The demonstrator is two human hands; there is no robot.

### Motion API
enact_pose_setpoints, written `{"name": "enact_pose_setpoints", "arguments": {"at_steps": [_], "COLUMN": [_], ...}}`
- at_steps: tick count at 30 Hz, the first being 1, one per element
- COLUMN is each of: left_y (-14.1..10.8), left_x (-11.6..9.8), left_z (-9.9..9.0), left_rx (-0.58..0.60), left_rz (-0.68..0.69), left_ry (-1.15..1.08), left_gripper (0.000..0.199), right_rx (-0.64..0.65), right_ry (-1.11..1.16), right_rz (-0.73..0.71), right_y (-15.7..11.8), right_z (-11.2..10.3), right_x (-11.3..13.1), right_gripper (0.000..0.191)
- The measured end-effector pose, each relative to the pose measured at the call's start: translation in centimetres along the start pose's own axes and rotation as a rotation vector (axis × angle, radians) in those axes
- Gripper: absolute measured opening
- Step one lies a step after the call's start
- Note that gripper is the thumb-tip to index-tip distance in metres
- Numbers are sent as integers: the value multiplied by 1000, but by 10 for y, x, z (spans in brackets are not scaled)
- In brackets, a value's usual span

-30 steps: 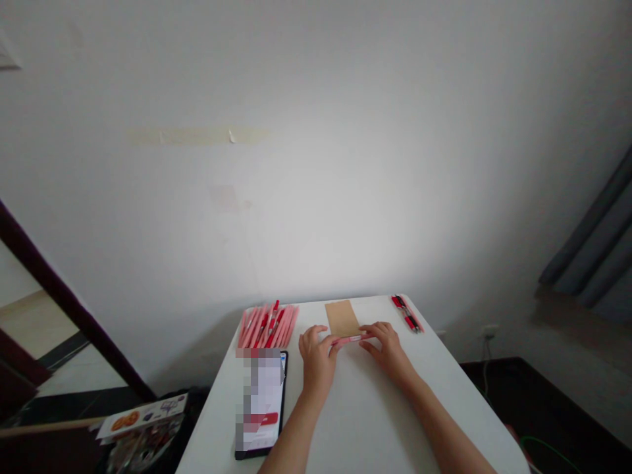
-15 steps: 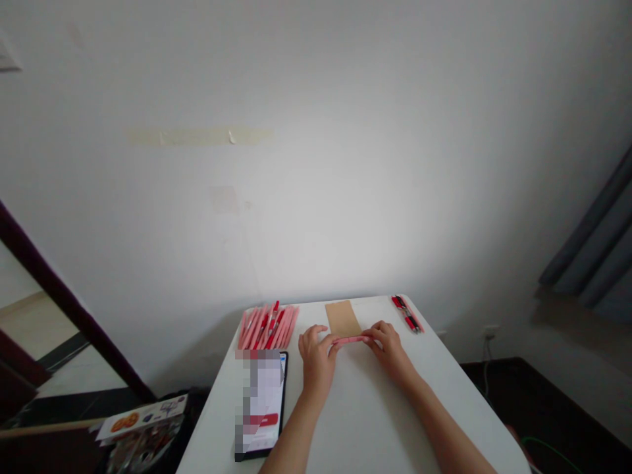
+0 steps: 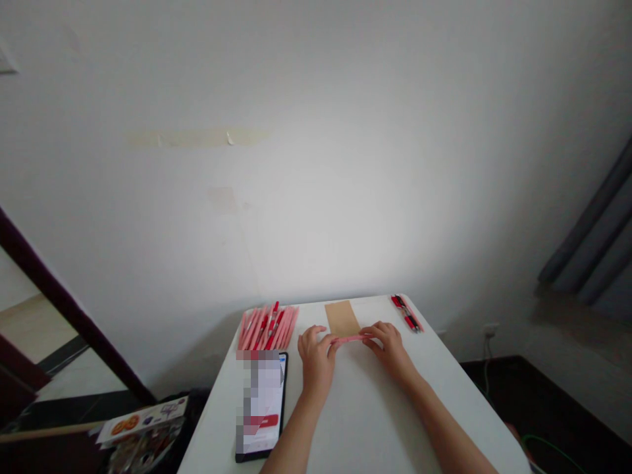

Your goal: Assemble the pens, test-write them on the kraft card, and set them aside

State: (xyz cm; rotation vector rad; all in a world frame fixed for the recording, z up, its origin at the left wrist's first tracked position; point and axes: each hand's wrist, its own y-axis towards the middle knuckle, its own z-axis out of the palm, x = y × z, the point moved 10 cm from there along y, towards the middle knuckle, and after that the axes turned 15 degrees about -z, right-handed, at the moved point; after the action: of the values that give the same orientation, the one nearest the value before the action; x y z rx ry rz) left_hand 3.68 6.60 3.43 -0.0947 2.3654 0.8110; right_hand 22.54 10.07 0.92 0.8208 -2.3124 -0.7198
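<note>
A slim pink pen-like item (image 3: 349,339) is held level between both hands over the white table (image 3: 355,408). My left hand (image 3: 316,355) pinches its left end with thumb and forefinger, the other fingers raised. At the right end, my right hand (image 3: 388,345) grips it with the fingertips. Just behind it lies a brown paper rectangle (image 3: 343,318). Several pink and red pens (image 3: 269,327) lie in a pile at the table's back left. A few red, black and pink pens (image 3: 407,314) sit at the back right.
A phone (image 3: 264,408) with its screen lit lies left of my left forearm. Behind the table stands a bare wall (image 3: 316,164). Lower left, beyond the table edge, a box (image 3: 143,421) rests on a dark bag of items. A grey curtain (image 3: 592,243) hangs at the right.
Both hands stay almost in place on the pink item; the fingers of my right hand have shifted slightly along its right end. The view has moved very slightly.
</note>
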Motion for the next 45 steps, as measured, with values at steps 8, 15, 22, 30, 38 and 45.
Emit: {"name": "enact_pose_setpoints", "arguments": {"at_steps": [8,15,22,30,38,45], "left_y": [0,1,2,1,2,3], "left_x": [3,3,5,3,4,5], "left_z": [1,0,-1,-2,-1,-1], "left_rx": [-9,-18,-28,-34,-19,-25], "left_rz": [-11,-13,-18,-19,-31,-27], "left_ry": [4,12,2,13,14,-11], "left_gripper": [14,12,11,10,10,8], "right_rx": [-34,-39,-40,-26,-62,-11], "right_ry": [20,85,90,84,83,68], "right_rz": [-4,21,46,34,36,24], "right_y": [-1,1,-1,-1,-2,-1], "right_z": [0,-3,-2,-1,-3,1], "right_x": [-2,-1,-3,-2,-7,-5], "right_gripper": [27,15,21,22,15,22]}}
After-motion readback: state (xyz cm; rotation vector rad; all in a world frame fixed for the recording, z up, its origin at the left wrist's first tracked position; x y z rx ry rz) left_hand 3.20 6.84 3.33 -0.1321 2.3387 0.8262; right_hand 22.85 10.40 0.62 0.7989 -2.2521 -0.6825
